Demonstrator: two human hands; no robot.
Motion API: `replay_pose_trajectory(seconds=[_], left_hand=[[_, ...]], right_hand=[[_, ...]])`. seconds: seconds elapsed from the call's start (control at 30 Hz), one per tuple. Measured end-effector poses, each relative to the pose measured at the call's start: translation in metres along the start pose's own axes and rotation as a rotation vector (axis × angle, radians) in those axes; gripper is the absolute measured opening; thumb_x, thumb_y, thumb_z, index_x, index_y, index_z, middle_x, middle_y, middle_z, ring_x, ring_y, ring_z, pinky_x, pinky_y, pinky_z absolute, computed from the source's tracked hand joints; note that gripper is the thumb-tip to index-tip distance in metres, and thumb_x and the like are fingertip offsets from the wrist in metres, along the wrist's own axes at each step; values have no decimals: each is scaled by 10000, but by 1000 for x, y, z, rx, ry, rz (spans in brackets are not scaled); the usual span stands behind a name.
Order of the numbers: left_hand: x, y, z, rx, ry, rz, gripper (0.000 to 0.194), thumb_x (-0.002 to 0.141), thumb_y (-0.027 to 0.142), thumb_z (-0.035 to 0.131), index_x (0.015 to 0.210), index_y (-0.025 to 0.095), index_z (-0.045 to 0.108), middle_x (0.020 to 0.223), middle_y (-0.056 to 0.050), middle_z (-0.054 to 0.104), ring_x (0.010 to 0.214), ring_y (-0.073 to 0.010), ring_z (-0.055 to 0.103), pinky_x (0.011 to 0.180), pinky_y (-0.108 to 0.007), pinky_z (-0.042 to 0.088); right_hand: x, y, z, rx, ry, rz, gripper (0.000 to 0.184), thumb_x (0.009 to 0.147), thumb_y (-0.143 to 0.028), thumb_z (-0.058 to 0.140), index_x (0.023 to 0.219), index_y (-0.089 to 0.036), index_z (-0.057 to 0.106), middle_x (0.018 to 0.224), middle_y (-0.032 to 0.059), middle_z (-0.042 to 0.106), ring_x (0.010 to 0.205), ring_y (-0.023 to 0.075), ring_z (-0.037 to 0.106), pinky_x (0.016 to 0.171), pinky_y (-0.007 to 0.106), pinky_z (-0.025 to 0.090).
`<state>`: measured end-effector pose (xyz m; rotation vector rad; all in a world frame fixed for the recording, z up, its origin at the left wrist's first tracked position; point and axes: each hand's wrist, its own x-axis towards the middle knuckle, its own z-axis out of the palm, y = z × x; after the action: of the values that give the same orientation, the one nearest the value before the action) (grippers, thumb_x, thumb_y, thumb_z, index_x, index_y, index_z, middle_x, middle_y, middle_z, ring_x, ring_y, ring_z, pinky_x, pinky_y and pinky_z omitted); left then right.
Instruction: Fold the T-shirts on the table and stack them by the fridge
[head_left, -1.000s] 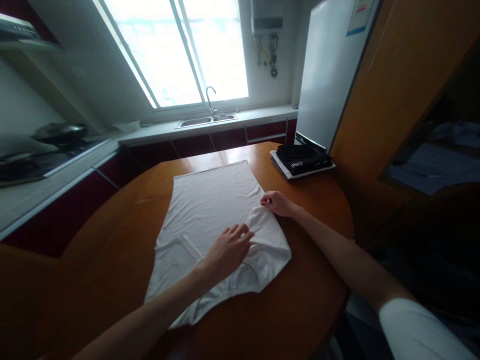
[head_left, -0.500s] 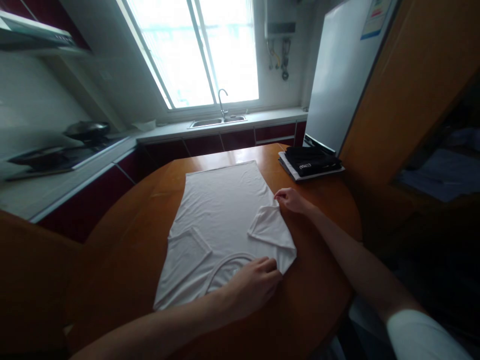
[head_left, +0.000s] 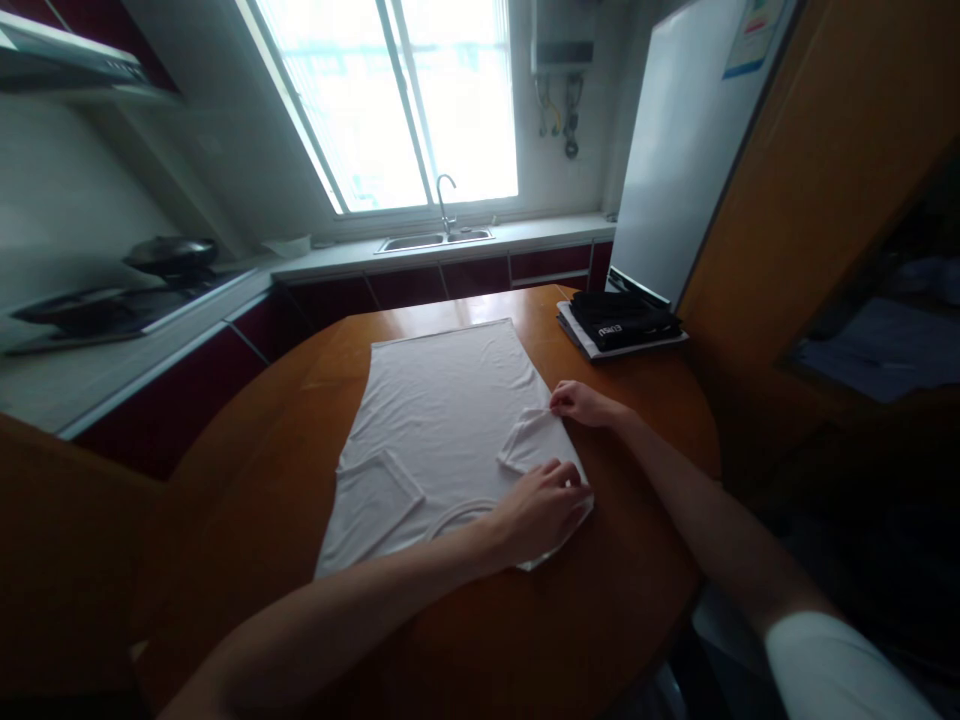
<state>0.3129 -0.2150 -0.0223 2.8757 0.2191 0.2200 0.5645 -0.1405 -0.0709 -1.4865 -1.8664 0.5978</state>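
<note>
A white T-shirt (head_left: 450,410) lies spread on the wooden table (head_left: 262,440), its hem at the far side and its collar toward me. Both sleeves are turned inward over the body. My right hand (head_left: 581,402) pinches the right edge of the shirt, where the folded right sleeve (head_left: 529,435) meets the side. Nearer to me, my left hand (head_left: 544,508) reaches across the collar, with its curled fingers closed on the fabric at the right shoulder. My left hand and forearm hide part of the collar and the near edge.
A stack of folded clothes (head_left: 622,322), black on top with white below, sits at the table's far right. Behind the table are a counter with a sink (head_left: 435,240) and a stove with a pan (head_left: 169,255). A refrigerator (head_left: 660,150) stands at the right.
My left hand moved from the right sleeve toward me, then up to the right shoulder. The right sleeve now lies folded inward and flatter. My right hand stays at the shirt's right edge.
</note>
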Motion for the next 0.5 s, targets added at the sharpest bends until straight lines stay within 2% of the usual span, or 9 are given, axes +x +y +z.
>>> replay_pose_trajectory(seconds=[0.1,0.2,0.27,0.4,0.5], left_hand=[[1,9,5,38,0,-15,259,985,232,508,1227,222,600,1151,-92,609,1024,-234,564,907,-381,497],[-8,17,6,83,13,-109,167,991,202,462,1054,190,617,1056,-90,623,992,-245,567,882,-395,499],[-14,20,6,98,4,-151,167,1002,245,461,1008,188,617,1015,-90,626,970,-250,573,875,-401,498],[-17,27,13,59,-7,-141,285,999,346,508,1242,206,564,1102,-97,621,1032,-258,573,890,-398,494],[-16,31,19,67,3,-134,366,1003,402,506,1308,200,529,1163,-113,611,1065,-272,563,901,-410,488]], right_hand=[[-1,-3,-3,-2,15,0,175,836,-271,651,795,-147,767,820,49,657,756,168,586,724,268,450],[0,-3,-6,-1,34,10,246,885,-290,581,853,-130,766,811,59,689,756,174,592,712,267,438],[1,-2,-8,4,41,20,275,894,-304,559,883,-122,765,815,64,709,751,176,593,697,266,431],[2,0,-9,22,51,45,282,876,-323,570,911,-124,767,837,62,735,740,176,594,680,261,430],[1,-1,-10,42,43,34,284,878,-328,570,921,-130,768,865,60,744,754,176,602,702,261,439]])
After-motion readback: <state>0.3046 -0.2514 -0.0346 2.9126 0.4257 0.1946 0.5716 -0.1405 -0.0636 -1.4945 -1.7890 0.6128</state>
